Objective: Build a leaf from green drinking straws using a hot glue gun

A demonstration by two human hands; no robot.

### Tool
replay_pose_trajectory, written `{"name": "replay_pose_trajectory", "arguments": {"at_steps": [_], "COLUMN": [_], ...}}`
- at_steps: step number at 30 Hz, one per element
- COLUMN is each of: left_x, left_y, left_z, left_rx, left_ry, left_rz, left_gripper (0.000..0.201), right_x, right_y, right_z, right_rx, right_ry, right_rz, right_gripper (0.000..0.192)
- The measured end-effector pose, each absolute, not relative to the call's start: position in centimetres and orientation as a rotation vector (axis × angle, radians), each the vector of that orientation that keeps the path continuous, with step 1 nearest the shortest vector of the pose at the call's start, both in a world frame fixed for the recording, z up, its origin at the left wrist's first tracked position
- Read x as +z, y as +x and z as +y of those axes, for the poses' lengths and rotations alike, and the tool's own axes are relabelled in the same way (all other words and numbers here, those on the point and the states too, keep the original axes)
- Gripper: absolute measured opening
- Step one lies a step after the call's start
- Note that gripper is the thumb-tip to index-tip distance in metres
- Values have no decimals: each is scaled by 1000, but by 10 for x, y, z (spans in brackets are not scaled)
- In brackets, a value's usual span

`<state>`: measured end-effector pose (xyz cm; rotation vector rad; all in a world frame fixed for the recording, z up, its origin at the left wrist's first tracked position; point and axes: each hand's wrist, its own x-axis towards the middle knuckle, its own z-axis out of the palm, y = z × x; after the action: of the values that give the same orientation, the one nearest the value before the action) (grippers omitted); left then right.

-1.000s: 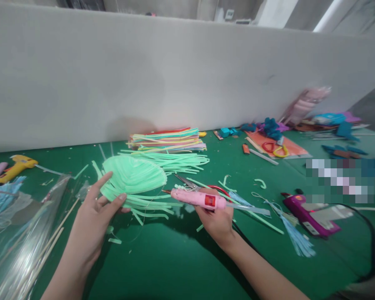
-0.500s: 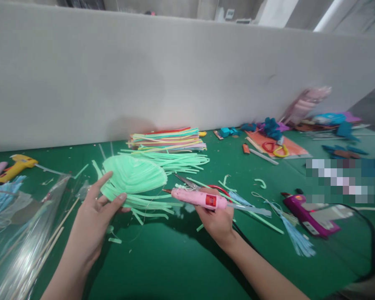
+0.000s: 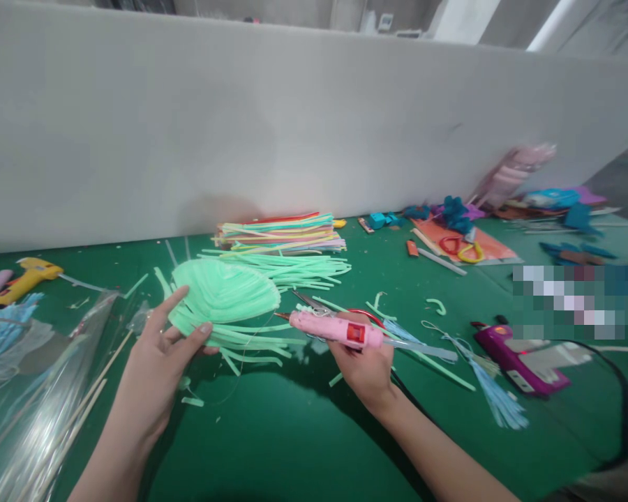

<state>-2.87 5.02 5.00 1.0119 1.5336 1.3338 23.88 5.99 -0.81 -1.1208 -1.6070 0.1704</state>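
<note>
The fan piece [image 3: 222,296] lies left of the glue gun [image 3: 335,329], strip stack [image 3: 282,233] behind both.

Bright even light, soft shadows, edges warped.

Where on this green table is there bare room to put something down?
The widest bare patch of the green table lies between the two forearms, below the mint strip fan in the left hand and the pink glue gun in the right hand. The cellophane crowds the left; the purple glue gun and scraps crowd the right.
</note>
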Motion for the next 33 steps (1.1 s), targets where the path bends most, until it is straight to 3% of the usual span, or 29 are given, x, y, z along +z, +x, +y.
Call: {"name": "replay_pose_trajectory", "arguments": {"at_steps": [17, 21, 24, 33], "left_x": [50, 50, 51, 62], "left_y": [-29, -29, -29, -23], "left_z": [51, 51, 51, 47], "left_rx": [1347, 1361, 1374, 1380], "left_ry": [1018, 1020, 1012, 984], "left_rz": [1537, 1552, 1536, 1498], "left_gripper": [91, 89, 88, 92], "right_x": [-7, -2, -2, -28], "right_y": [238, 246, 269, 340], "right_z": [60, 70, 87, 120], "right_rx": [261, 355, 245, -71], "right_ry": [-1159, -1457, -1728, -2125], "right_rz": [-1610, -1465, -1304, -1498], "right_gripper": [11, 29, 46, 39]}}
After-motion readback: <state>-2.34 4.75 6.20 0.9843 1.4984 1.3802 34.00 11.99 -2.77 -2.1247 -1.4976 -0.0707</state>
